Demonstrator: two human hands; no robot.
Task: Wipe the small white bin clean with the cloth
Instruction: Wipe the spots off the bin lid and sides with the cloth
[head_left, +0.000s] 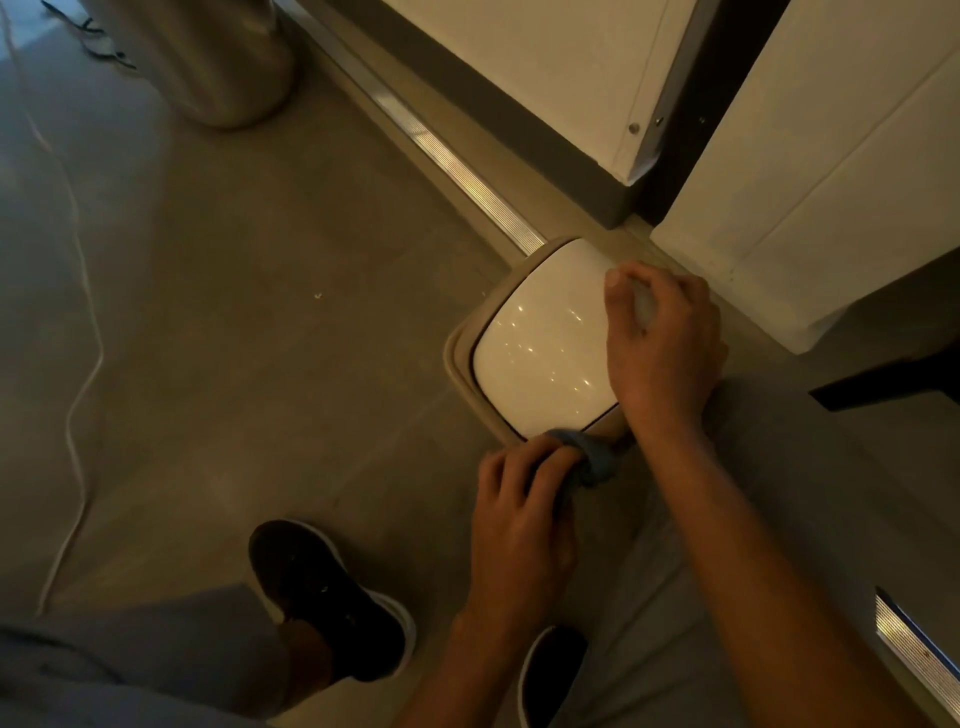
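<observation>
The small white bin stands on the floor, seen from above, with a glossy white lid inside a beige rim. My right hand grips the lid's right edge, fingers curled over it. My left hand holds a bunched blue cloth against the bin's near edge. Most of the cloth is hidden under my fingers.
White cabinet panels stand right behind the bin. A ribbed metal floor strip runs diagonally past it. A large metal cylinder stands at the top left, a white cable trails over the floor, and my dark shoes are planted below.
</observation>
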